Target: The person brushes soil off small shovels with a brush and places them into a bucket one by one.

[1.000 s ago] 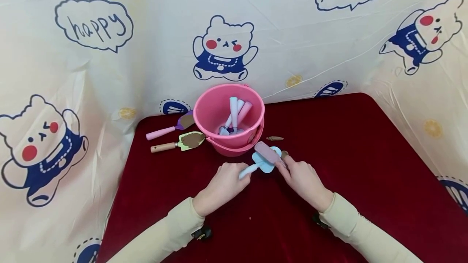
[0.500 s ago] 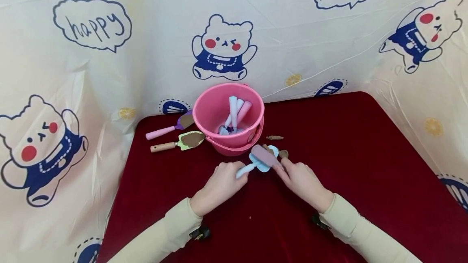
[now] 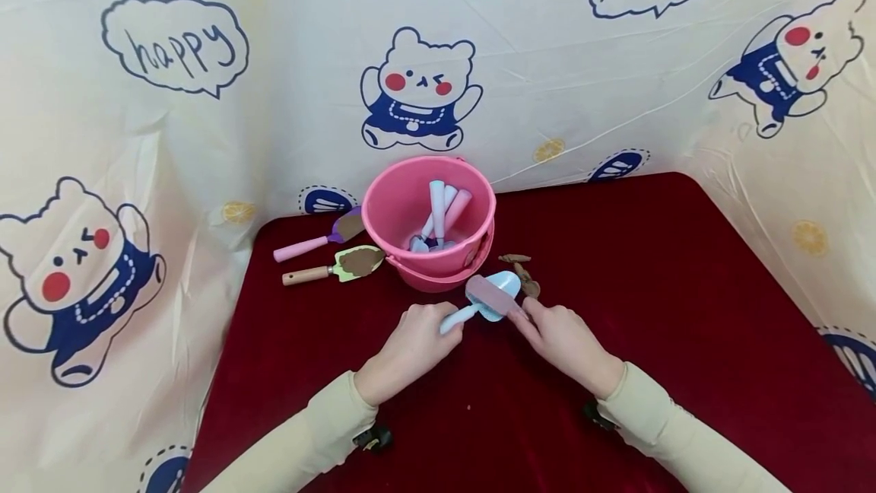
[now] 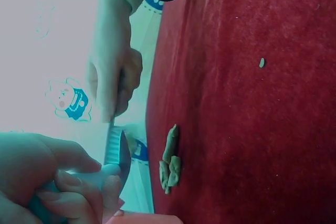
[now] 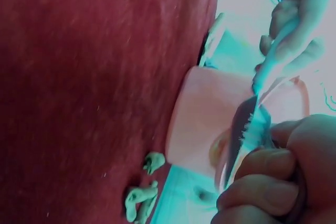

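Note:
My left hand (image 3: 415, 347) grips the light blue handle of a small toy shovel (image 3: 508, 282), its blade held in front of the bucket. In my right hand (image 3: 569, 342) is a brush (image 3: 490, 294) with a dull mauve back, lying across the shovel blade. The left wrist view shows the brush's pale bristles (image 4: 113, 145) facing the blade. Brown clay-like pieces (image 3: 528, 281) lie on the red cloth just past the blade, with another thin piece (image 3: 515, 258) behind them. Both hands' fingers curl round the handles in the wrist views.
A pink bucket (image 3: 383, 208) stands at the back, several handles (image 3: 438, 208) sticking up inside. Left of it lie a purple trowel with a pink handle (image 3: 301, 249) and a green trowel with a wooden handle (image 3: 306, 276), both bearing brown material. A printed curtain (image 3: 520, 59) rises behind the table.
The brush has swept left and back along the shovel blade. A brown piece that lay on the blade is now on the cloth beyond it. The left hand shifted slightly left.

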Demonstrator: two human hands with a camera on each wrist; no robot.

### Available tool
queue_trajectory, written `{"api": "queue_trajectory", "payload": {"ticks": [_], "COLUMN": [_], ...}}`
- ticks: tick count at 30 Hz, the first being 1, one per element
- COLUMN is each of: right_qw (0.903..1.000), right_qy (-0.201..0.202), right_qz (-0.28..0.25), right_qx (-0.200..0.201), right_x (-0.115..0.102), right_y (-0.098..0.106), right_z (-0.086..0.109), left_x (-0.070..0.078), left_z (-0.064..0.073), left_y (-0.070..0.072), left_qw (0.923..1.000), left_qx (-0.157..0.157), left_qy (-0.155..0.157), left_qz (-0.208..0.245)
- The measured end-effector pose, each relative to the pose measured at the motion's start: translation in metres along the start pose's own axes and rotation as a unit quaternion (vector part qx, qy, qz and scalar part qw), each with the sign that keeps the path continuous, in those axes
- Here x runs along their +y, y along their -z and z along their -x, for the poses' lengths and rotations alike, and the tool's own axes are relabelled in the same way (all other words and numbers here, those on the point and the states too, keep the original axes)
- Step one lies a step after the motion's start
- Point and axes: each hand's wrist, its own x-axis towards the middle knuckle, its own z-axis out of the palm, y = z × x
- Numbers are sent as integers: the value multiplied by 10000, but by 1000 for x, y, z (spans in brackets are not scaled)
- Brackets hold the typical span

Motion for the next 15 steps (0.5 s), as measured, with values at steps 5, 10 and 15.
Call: {"api": "queue_trajectory", "payload": {"ticks": [5,10,15], "right_qw": [9981,9996,9999], "right_qy": [-357,-72,100], "right_qz": [359,-54,-40], "right_qx": [348,250,121], "right_x": [5,1,-4], "right_y": [2,2,2], "right_z": [-1,-1,-2], "left_x": [-1,-2,-2], "left_z": [2,1,0], "left_y": [0,1,2], "left_qw": [9999,9999,9995], "left_qx": [-62,19,75], "left_qy": [-42,-86,26], "left_qz": [76,135,294]}}
